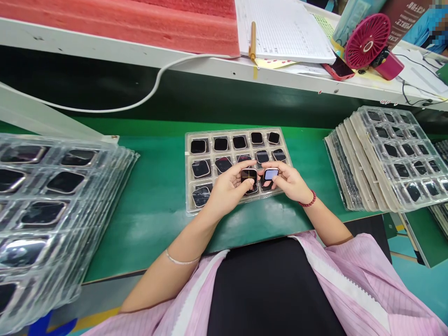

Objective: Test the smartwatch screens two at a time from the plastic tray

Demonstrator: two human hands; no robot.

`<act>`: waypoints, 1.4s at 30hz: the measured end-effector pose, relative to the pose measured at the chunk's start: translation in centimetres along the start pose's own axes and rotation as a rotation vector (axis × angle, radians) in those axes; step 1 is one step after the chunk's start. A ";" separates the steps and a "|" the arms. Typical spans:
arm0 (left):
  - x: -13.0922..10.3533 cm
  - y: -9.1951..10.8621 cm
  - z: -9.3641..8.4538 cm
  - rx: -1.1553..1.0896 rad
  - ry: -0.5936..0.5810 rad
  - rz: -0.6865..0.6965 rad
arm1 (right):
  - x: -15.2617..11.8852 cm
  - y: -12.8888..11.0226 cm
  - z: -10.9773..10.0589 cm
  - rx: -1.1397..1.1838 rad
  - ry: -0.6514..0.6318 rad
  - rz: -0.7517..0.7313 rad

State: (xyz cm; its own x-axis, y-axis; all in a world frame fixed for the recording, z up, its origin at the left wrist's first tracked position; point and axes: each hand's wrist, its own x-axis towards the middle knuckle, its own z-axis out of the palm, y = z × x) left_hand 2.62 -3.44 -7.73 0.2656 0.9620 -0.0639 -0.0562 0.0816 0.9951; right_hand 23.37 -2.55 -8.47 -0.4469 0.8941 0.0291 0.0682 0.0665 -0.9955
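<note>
My left hand [231,185] grips a square smartwatch [248,176] with a dark screen, its thumb on the lower part of the face. Close beside it, my right hand [285,179] holds a second smartwatch [270,174], whose screen shines pale blue-white. Both hands are over the front part of a clear plastic tray [189,186] on the green table. Rows of similar dark-faced watches [198,146] sit in its compartments. The hands hide some of the front compartments.
At left rises a tall stack of filled clear trays [98,205]; another tray stack [353,163] stands at right. Above the table, a shelf carries red foam [122,23], papers [287,32], a pen [252,41], a phone [339,69] and a pink fan [367,44]. A white cable [157,81] droops below.
</note>
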 end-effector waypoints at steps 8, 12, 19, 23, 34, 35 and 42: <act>0.0 0.0 0.0 -0.042 0.003 -0.008 | 0.0 0.7 0.1 0.050 -0.029 -0.039; 0.0 -0.1 -0.1 -0.035 0.014 0.000 | 0.1 0.6 -0.1 0.038 -0.051 -0.025; 0.1 -0.9 -0.3 -0.041 -0.027 0.049 | 0.3 0.7 -0.3 0.037 -0.033 -0.023; 0.2 -1.1 -0.4 -0.031 -0.038 0.050 | 0.3 0.6 -0.1 0.034 -0.032 -0.028; 0.1 -0.7 -0.2 0.006 -0.044 0.044 | 0.2 0.7 -0.3 -0.017 -0.012 -0.025; 0.1 -0.7 -0.2 0.008 -0.044 0.044 | 0.2 0.7 -0.2 -0.014 -0.011 -0.026; 0.0 -0.5 -0.2 0.020 -0.020 0.033 | 0.2 0.4 0.0 0.017 0.002 -0.051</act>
State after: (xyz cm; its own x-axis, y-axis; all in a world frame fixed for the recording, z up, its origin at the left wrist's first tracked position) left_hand 2.45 -3.41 -8.20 0.2827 0.9587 -0.0297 -0.0456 0.0444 0.9980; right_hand 23.31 -2.36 -8.89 -0.4479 0.8905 0.0803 0.0301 0.1048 -0.9940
